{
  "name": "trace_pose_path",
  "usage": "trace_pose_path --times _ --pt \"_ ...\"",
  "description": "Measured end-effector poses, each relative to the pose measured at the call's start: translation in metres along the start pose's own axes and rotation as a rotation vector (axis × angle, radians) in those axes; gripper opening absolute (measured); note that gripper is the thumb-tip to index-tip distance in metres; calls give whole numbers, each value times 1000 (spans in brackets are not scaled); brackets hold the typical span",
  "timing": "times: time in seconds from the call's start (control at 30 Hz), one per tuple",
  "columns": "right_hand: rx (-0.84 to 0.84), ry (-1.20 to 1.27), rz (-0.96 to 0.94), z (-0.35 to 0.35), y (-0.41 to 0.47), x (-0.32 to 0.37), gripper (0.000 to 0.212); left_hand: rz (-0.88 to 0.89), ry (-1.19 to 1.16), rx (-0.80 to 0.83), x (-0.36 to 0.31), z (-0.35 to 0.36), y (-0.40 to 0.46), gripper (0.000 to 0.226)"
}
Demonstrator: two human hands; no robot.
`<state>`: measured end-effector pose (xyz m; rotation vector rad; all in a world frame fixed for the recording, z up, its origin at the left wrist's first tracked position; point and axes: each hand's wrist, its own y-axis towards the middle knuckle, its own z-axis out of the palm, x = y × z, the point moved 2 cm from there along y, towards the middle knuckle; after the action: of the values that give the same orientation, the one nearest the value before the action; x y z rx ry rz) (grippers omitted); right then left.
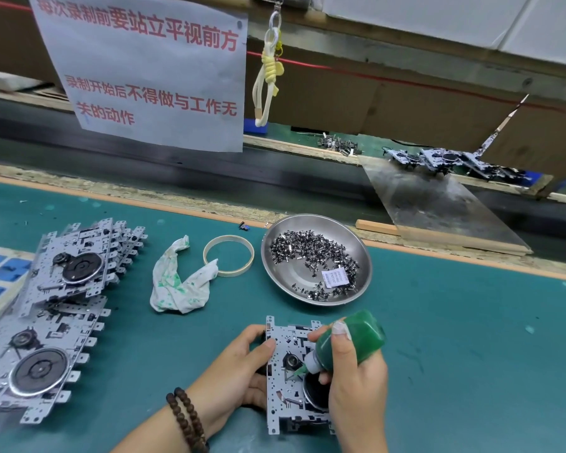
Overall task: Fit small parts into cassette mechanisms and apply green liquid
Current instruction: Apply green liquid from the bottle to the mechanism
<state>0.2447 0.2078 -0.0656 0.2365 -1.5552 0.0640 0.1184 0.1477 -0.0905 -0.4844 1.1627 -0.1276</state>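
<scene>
Cassette mechanism lies flat on the green mat at 6 o'clock in the head view, a perforated silver chassis plate with a small black hub near its middle and a larger dark flywheel partly hidden under the right hand. At its 9 o'clock edge, the left hand grips the plate, thumb pressed on the top face and the other fingers curled beneath the rim; a dark beaded bracelet circles that wrist. At the mechanism's 3 o'clock side, the right hand is wrapped tightly round a green liquid bottle, which is tilted with its nozzle pointing down toward 8 o'clock, the green tip meeting the plate just beside the black hub.

Far out at 9 o'clock sits a stack of cassette mechanisms, overlapping and leaning, each showing a round flywheel. Toward 11 o'clock from the held mechanism lies a crumpled white rag blotched with green, its end touching a pale tape ring. At 12 o'clock a steel dish holds a scatter of small dark metal parts and a white label. Above, at 11 o'clock, hangs a paper sign with red characters.
</scene>
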Motion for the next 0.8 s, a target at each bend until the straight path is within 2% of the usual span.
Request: trace_pose_path --times 0.23,0.37,0.8 --pt "6 -32 -24 1 -1 3 16 -7 3 -5 0 0 0 19" --pt "-3 -29 -41 1 -2 3 31 -6 -3 -4 -1 1 -1 19" --pt "-42 -35 -77 0 -3 4 28 -8 4 1 -1 1 -1 19"
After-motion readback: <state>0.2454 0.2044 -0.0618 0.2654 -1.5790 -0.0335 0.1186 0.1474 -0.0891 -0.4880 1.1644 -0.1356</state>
